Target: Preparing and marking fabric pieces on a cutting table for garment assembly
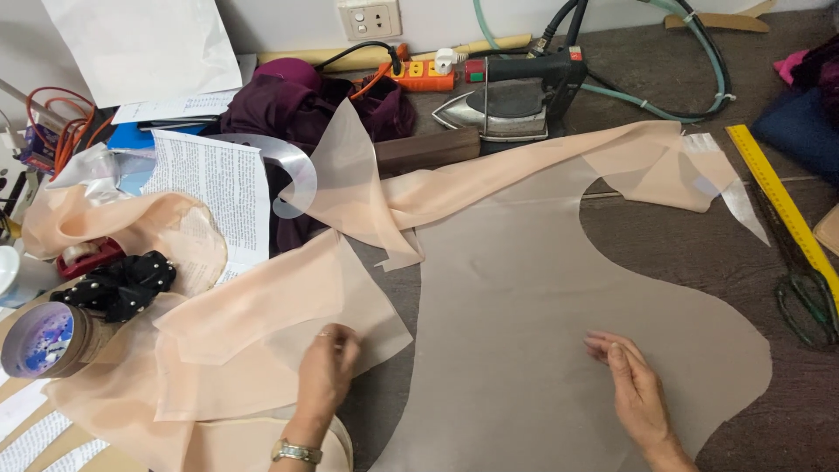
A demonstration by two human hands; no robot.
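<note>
A large grey-beige pattern piece [524, 297] with curved cut-outs lies flat on the dark table [682, 245]. My right hand [631, 391] rests flat on it near its lower right, fingers together and extended. Sheer peach fabric [262, 315] lies in folded layers to the left. My left hand [325, 374], with a watch on the wrist, pinches an edge of that peach fabric. A long strip of the same peach fabric [524, 170] runs across the top of the pattern piece toward the right.
A steam iron [502, 105] stands at the back, beside an orange power strip [419, 74] and hoses. A yellow ruler [780, 205] and scissors [808, 301] lie at the right edge. Purple cloth [297, 109], printed papers [218, 188], a black scrunchie [122, 284] and a round tin [44, 339] crowd the left.
</note>
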